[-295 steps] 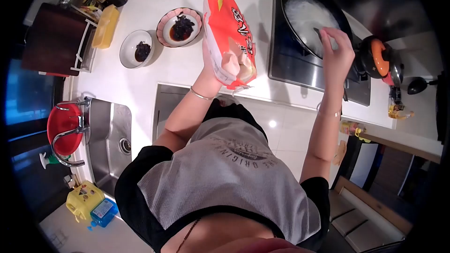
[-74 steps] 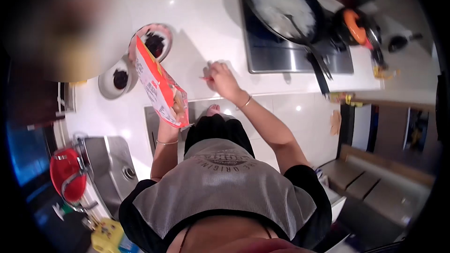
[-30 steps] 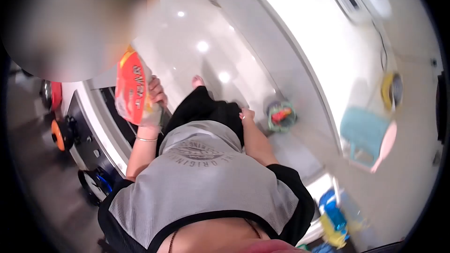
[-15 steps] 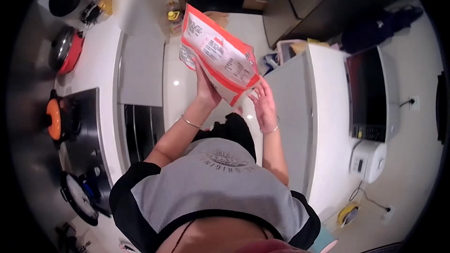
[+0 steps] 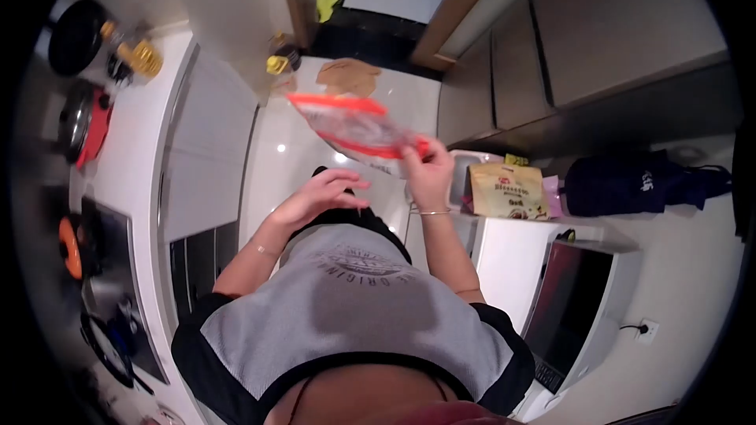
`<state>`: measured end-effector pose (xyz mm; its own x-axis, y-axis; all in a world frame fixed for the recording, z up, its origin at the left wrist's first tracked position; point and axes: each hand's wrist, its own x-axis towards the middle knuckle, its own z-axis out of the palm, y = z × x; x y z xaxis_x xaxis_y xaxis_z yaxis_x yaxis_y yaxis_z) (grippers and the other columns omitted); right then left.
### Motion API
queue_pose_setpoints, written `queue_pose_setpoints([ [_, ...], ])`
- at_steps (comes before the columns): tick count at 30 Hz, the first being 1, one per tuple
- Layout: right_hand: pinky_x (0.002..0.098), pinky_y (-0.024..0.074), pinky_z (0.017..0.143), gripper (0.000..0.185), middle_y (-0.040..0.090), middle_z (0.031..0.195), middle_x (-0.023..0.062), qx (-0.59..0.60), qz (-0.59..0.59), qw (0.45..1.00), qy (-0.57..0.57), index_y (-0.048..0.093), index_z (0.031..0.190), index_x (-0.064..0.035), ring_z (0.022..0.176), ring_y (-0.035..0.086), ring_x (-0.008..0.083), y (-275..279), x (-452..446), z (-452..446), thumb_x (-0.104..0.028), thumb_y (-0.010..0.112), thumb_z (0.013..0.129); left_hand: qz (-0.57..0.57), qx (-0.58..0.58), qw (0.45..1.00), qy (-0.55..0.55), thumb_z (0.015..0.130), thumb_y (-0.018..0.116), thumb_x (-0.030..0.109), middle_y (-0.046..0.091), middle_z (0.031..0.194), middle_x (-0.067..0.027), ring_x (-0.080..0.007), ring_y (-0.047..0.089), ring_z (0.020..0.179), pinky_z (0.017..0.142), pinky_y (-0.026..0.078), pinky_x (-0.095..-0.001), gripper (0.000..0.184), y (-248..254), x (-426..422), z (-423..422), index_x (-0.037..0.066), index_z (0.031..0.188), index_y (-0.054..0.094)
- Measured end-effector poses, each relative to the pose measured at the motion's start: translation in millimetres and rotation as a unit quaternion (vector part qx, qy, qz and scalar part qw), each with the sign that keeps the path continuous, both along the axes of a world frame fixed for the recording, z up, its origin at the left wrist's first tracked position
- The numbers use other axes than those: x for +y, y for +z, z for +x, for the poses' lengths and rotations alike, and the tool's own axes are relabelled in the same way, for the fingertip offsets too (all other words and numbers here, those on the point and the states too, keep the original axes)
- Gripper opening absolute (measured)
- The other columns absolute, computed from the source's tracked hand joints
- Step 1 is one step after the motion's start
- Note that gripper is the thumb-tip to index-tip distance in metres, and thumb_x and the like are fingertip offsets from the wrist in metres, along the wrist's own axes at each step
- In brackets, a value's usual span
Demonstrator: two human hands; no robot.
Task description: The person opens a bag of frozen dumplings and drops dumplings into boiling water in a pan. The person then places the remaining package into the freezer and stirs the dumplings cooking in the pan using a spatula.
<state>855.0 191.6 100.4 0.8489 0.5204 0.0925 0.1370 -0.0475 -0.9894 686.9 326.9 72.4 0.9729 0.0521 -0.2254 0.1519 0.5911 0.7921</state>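
A red and white printed food bag, somewhat blurred, hangs in front of my body above the floor. My right hand pinches its right end between thumb and fingers. My left hand is just below and to the left of the bag, apart from it, with its fingers spread and nothing in them.
Tall brown cabinet doors stand at the upper right. A yellow package and a microwave are on the right. The stove, an orange-lidded pot and a red pan line the left counter. Bottles stand on the floor.
The view has turned from the stove and shifted toward the tall cabinets. My left hand has let go of the bag, and my right hand now grips its end.
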Motion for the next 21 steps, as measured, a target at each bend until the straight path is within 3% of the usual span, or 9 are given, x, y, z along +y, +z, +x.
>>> queue_pose_setpoints([
  [2, 0.0225, 0.0449, 0.060, 0.010, 0.063, 0.076, 0.0041, -0.128, 0.051, 0.989, 0.055, 0.065, 0.087, -0.0008, 0.068, 0.054, 0.0077, -18, 26, 40, -0.002, 0.066, 0.077, 0.075, -0.021, 0.997, 0.026, 0.081, 0.063, 0.022, 0.044, 0.130, -0.0132, -0.0240, 0.044, 0.119, 0.099, 0.035, -0.0394, 0.054, 1, 28, 30, 0.002, 0.124, 0.039],
  [4, 0.0236, 0.0461, 0.063, 0.012, 0.063, 0.075, 0.0060, -0.174, 0.035, 0.981, 0.075, 0.065, 0.087, 0.0010, 0.071, 0.055, 0.0081, -29, 52, 75, -0.002, 0.069, 0.075, 0.359, -0.097, 0.907, 0.196, 0.075, 0.070, 0.011, 0.048, 0.124, -0.0139, -0.0263, 0.050, 0.112, 0.098, 0.036, -0.0389, 0.051, 18, 52, 79, 0.001, 0.119, 0.045],
  [5, 0.0234, 0.0463, 0.063, 0.013, 0.063, 0.074, 0.0067, -0.189, 0.029, 0.978, 0.082, 0.065, 0.087, 0.0008, 0.072, 0.056, 0.0085, -33, 66, 96, -0.003, 0.069, 0.075, 0.538, -0.113, 0.799, 0.242, 0.069, 0.076, 0.022, 0.049, 0.121, -0.0154, -0.0282, 0.050, 0.111, 0.099, 0.035, -0.0409, 0.062, 20, 74, 111, 0.001, 0.119, 0.045],
  [9, 0.0246, 0.0480, 0.065, 0.013, 0.065, 0.076, 0.0079, -0.102, -0.059, 0.991, 0.058, 0.065, 0.086, 0.0008, 0.075, 0.060, 0.0115, -21, 112, 155, -0.003, 0.070, 0.074, 0.727, -0.192, 0.650, 0.108, 0.061, 0.076, 0.040, 0.058, 0.107, -0.0142, -0.0293, 0.056, 0.101, 0.087, 0.044, -0.0400, 0.068, 35, 146, 238, 0.003, 0.112, 0.051],
  [12, 0.0277, 0.0478, 0.075, 0.020, 0.065, 0.086, 0.0074, -0.013, -0.067, 0.998, 0.006, 0.064, 0.090, 0.0005, 0.086, 0.060, 0.0153, -5, 142, 200, -0.004, 0.071, 0.073, 0.674, -0.196, 0.706, -0.099, 0.067, 0.072, 0.039, 0.064, 0.084, -0.0088, -0.0258, 0.062, 0.078, 0.066, 0.049, -0.0341, 0.042, 18, 194, 311, 0.008, 0.093, 0.060],
  [13, 0.0283, 0.0472, 0.078, 0.021, 0.065, 0.090, 0.0079, -0.041, -0.042, 0.998, -0.012, 0.064, 0.092, 0.0001, 0.089, 0.060, 0.0157, -2, 151, 221, -0.004, 0.070, 0.073, 0.661, -0.282, 0.695, -0.012, 0.072, 0.067, 0.037, 0.061, 0.067, -0.0059, -0.0251, 0.060, 0.059, 0.051, 0.046, -0.0337, 0.028, 20, 204, 335, 0.010, 0.077, 0.060],
  [16, 0.0270, 0.0444, 0.084, 0.022, 0.061, 0.102, 0.0050, 0.014, 0.110, 0.990, -0.087, 0.060, 0.103, -0.0015, 0.092, 0.057, 0.0142, -7, 154, 293, -0.010, 0.061, 0.083, 0.679, -0.309, 0.662, -0.070, 0.075, 0.065, 0.036, 0.059, 0.065, -0.0080, -0.0271, 0.058, 0.058, 0.052, 0.045, -0.0353, 0.028, 25, 239, 389, 0.008, 0.075, 0.059],
  [19, 0.0289, 0.0435, 0.086, 0.020, 0.059, 0.105, 0.0077, -0.091, -0.050, 0.960, -0.261, 0.061, 0.100, -0.0027, 0.097, 0.056, 0.0185, -42, 131, 403, -0.016, 0.060, 0.085, 0.657, -0.321, 0.681, -0.021, 0.074, 0.068, 0.029, 0.052, 0.058, -0.0133, -0.0315, 0.055, 0.055, 0.052, 0.043, -0.0362, 0.026, 20, 272, 444, 0.005, 0.068, 0.059],
  [21, 0.0363, 0.0339, 0.098, 0.039, 0.050, 0.120, 0.0172, -0.243, -0.309, 0.858, -0.331, 0.057, 0.107, -0.0010, 0.115, 0.043, 0.0321, -92, 95, 473, -0.027, 0.066, 0.079, 0.638, -0.293, 0.712, 0.000, 0.074, 0.068, 0.025, 0.051, 0.058, -0.0155, -0.0325, 0.054, 0.054, 0.051, 0.042, -0.0366, 0.026, 17, 299, 472, 0.003, 0.066, 0.056],
])
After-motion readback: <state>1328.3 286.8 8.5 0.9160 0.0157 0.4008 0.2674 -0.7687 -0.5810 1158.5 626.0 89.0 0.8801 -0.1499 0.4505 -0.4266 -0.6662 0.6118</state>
